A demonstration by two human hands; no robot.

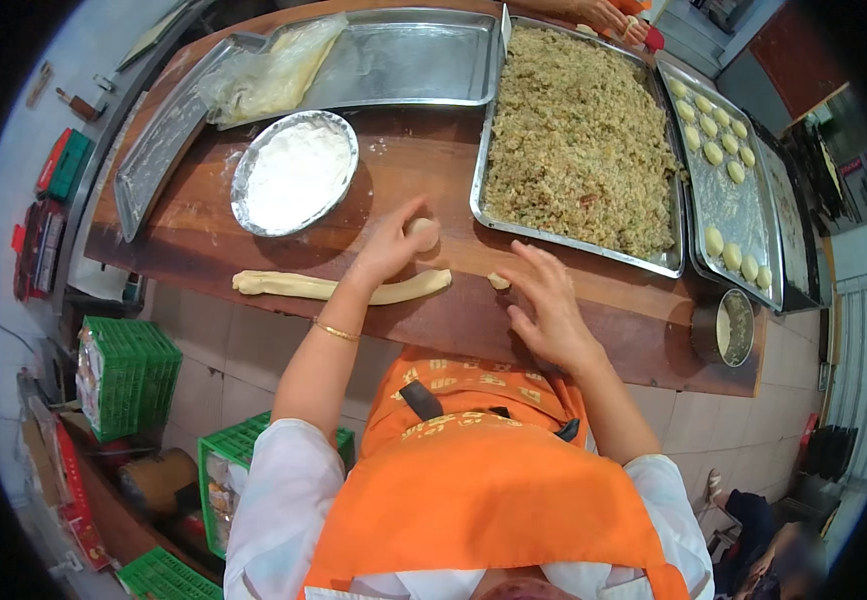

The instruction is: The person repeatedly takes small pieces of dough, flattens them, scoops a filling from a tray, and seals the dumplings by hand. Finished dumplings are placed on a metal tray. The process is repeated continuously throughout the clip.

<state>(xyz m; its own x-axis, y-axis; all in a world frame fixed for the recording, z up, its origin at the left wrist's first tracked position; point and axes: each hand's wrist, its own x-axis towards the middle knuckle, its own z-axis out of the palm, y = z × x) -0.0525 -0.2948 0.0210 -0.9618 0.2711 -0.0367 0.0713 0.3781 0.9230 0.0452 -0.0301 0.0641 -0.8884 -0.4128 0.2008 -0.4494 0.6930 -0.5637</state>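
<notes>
My left hand (401, 240) is over the wooden table (433, 150), its fingers around a small piece of dough (421, 227); whether it grips the piece I cannot tell. Under my left wrist lies a long rope of dough (291, 286) along the table's near edge. To the right, my right hand (546, 300) hovers with its fingers apart, and a small dough piece (499, 281) lies by its fingertips. A metal bowl of white flour (298, 172) stands beyond my left hand. Beyond my right hand is a metal tray heaped with a crumbly filling (580, 142).
Oval dough pieces (712, 154) lie on a metal tray at the right. Near them stands a round metal tin (733, 330). Metal trays (403, 64) and a plastic bag (276, 79) are at the back left. A co-worker's hands (617, 16) show at the top. Green crates (130, 375) stand below left.
</notes>
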